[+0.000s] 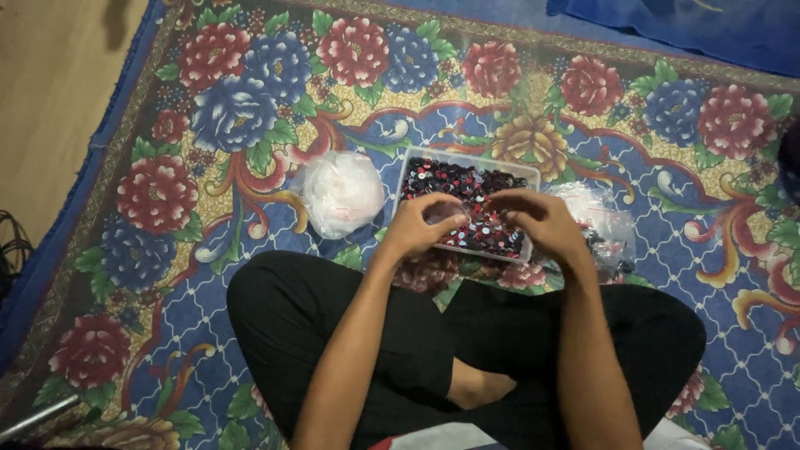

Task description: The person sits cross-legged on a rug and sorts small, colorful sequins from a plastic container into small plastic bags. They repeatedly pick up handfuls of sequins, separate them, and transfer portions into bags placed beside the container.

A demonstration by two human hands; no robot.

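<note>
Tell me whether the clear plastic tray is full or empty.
Nearly full: the clear plastic tray holds red and dark sequin-like discs across its whole floor.

1. The tray (523, 177) at 12 o'clock from the sitter looked like clear, thin plastic with a smooth, slightly shiny rim.
2. The small discs (467, 187) filling it were glossy, catching light in red and dark flecks; their material could not be told.
3. The bag (340, 193) at 10 o'clock of the tray was thin translucent plastic film, crinkled and faintly shiny.
4. A second bag (604, 223) at 3 o'clock was the same clear, wrinkled film.
5. The carpet (208, 125) beneath was woven cloth, matt, with a printed flower pattern.
6. The trousers (292, 317) were plain black cloth, matt and smooth.
7. The floor (50, 92) at 9 o'clock looked smooth with a dull sheen.
</note>
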